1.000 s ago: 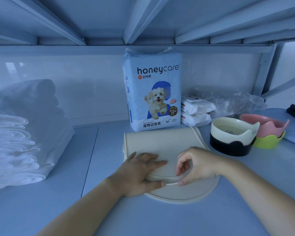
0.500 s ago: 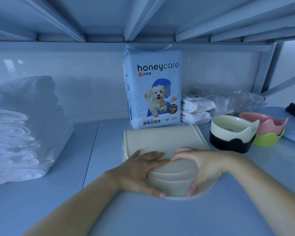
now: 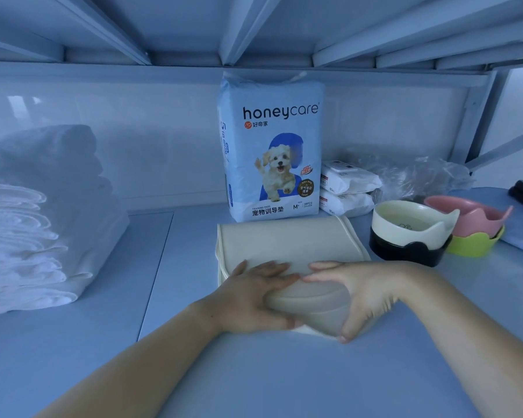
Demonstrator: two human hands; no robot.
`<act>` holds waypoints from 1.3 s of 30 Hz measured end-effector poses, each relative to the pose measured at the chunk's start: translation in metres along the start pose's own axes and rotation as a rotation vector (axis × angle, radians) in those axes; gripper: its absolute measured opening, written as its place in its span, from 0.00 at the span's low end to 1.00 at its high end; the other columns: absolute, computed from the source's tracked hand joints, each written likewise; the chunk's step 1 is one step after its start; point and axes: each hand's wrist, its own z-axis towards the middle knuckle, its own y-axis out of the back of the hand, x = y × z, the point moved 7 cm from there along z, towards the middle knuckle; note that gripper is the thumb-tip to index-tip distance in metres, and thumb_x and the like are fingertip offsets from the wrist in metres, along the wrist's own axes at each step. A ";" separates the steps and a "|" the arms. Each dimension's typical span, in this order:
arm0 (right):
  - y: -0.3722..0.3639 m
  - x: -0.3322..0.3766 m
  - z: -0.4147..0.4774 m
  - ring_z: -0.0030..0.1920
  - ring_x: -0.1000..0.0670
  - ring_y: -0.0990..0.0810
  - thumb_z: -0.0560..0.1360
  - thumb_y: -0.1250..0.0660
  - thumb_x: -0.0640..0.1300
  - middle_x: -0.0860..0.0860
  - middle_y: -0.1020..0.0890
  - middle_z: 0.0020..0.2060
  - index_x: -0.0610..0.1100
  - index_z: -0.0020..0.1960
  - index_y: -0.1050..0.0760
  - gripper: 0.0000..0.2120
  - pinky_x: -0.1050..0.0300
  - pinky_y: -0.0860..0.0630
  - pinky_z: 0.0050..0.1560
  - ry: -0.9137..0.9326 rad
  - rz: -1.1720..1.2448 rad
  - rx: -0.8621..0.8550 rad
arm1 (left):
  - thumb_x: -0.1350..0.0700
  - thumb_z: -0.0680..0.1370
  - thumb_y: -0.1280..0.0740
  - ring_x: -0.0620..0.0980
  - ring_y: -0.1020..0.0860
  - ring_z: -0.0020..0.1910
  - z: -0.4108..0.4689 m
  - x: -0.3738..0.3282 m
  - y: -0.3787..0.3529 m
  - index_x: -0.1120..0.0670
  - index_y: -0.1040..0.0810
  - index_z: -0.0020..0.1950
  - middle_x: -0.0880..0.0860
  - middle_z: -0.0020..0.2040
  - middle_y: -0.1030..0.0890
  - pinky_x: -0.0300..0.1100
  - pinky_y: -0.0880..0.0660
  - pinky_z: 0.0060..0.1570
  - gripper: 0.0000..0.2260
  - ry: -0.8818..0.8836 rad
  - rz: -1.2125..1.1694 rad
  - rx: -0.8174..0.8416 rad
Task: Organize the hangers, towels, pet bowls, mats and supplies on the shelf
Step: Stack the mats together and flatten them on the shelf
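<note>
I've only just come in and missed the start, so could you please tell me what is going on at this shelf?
A person is folding a beige mat on the shelf. The left grip and right grip clasp its doubled near end, fingers on top, thumbs at the front edge. Behind it stands a honeycare training pad pack. Stacked pet bowls sit to the right, folded white towels to the left.

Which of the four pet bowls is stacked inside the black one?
The cream-white bowl with ear-shaped rim points sits nested in the black bowl. The pink bowl rests in the lime-green bowl instead, farther right.
</note>
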 end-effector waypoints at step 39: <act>0.093 -0.076 0.111 0.61 0.48 0.27 0.68 0.27 0.55 0.50 0.26 0.64 0.48 0.66 0.30 0.29 0.55 0.30 0.61 -0.203 0.079 -0.441 | 0.40 0.74 0.34 0.50 0.28 0.50 0.093 0.091 0.084 0.55 0.28 0.62 0.52 0.57 0.24 0.39 0.35 0.46 0.24 0.273 0.279 -0.035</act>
